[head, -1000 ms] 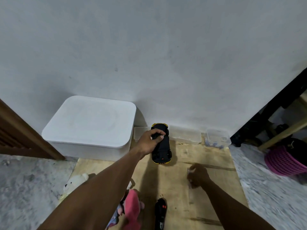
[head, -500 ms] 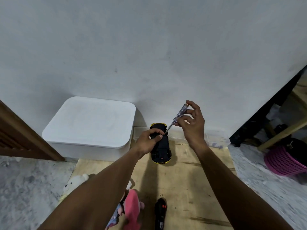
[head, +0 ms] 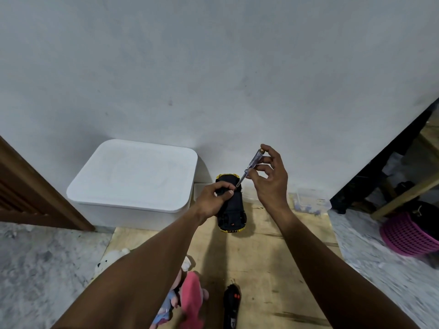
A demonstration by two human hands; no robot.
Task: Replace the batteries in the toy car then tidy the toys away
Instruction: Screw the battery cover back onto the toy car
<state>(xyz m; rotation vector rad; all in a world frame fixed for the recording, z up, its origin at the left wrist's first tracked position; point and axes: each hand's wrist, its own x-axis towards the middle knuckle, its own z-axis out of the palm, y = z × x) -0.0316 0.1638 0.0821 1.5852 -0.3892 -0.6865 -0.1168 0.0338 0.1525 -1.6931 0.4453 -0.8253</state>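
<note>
Toy car (head: 231,211), head view: it lies on a wooden floor board (head: 268,252) close to the wall, just right of a white lidded box (head: 133,176). What shows is mostly black with yellow trim at both ends, probably the underside. Its long axis runs straight away from the person. The left hand (head: 211,200) grips the car's far half from the left side, fingers curled over it. The right hand (head: 270,179) is raised beside the car's far end and pinches a clear-handled screwdriver (head: 249,168). The tool slopes down and to the left, and its tip meets the car at the left thumb. Judgement: the battery cover screw is being engaged, and the tip must seat squarely. A remote control (head: 231,302) and soft toys (head: 190,293) lie nearer the person.
</note>
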